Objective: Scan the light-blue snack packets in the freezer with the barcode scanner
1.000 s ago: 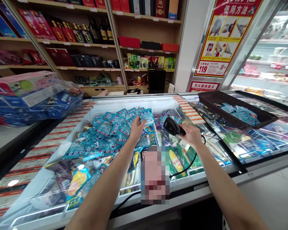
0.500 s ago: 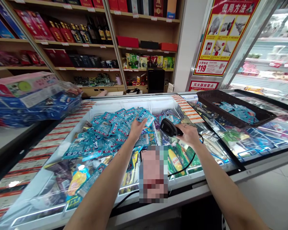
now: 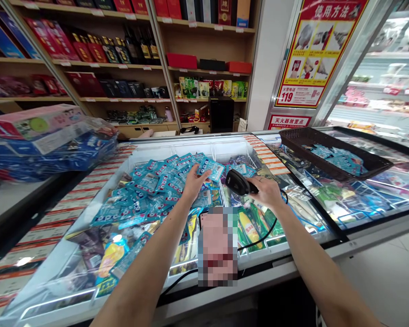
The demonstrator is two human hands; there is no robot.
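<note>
Between the thumb and fingers of my left hand (image 3: 195, 182) is a small blue packet (image 3: 212, 170), its label side partly turned up. More blue packets (image 3: 157, 181) like it lie in a loose pile on the glass-topped freezer, under and left of that hand. My right hand (image 3: 267, 190) is wrapped round the handle of a black barcode scanner (image 3: 237, 182). The scanner's head points left, a short gap from the held packet. Its black cable (image 3: 266, 236) hangs below my wrist. A pixelated phone-shaped item (image 3: 217, 247) lies between my forearms.
At the right a brown plastic basket (image 3: 334, 154) holds several blue packets. Plastic-wrapped boxes (image 3: 47, 141) stand at the left. Frozen goods, including corn packs (image 3: 248, 227), show below. Shelves of boxes and bottles (image 3: 122, 50) line the back, beside a wall poster (image 3: 320, 54).
My left hand has brought the blue packet slightly right and down, nearer the scanner. The scanner has shifted a little left. The grip of both hands looks the same.
</note>
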